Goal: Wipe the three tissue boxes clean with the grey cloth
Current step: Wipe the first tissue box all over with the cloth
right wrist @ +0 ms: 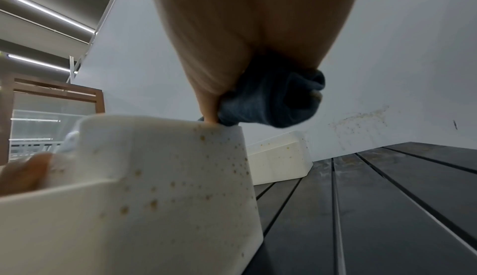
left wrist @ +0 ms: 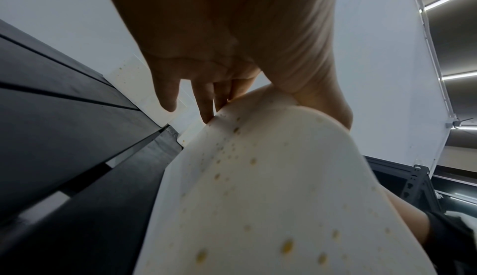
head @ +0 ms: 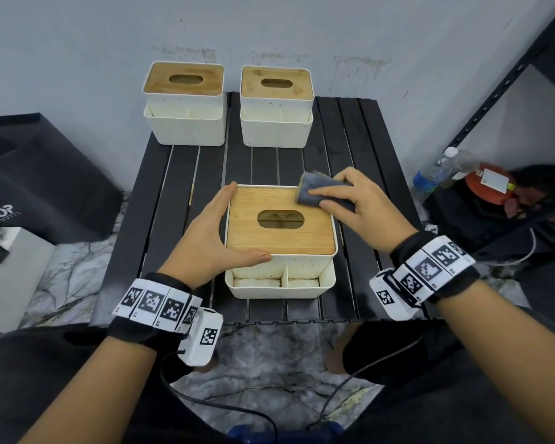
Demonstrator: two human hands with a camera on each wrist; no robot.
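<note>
black table (head: 343, 139), right hand (head: 362, 203) holds grey cloth (head: 318, 191) on box (head: 302, 241)

Stained grey wall (head: 77, 43) top; black slatted table (head: 173, 193) centre; marbled floor (head: 68, 270); black metal rack (head: 507, 84) right; possibly dark bag (head: 39, 174) left; ceiling strip lights (right wrist: 51, 16).

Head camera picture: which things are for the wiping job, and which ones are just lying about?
For the job:
grey cloth, gripped by the right hand
near tissue box, steadied by the left hand
far-left tissue box
far-right tissue box

Just lying about:
water bottle
black bag
metal shelf
</note>
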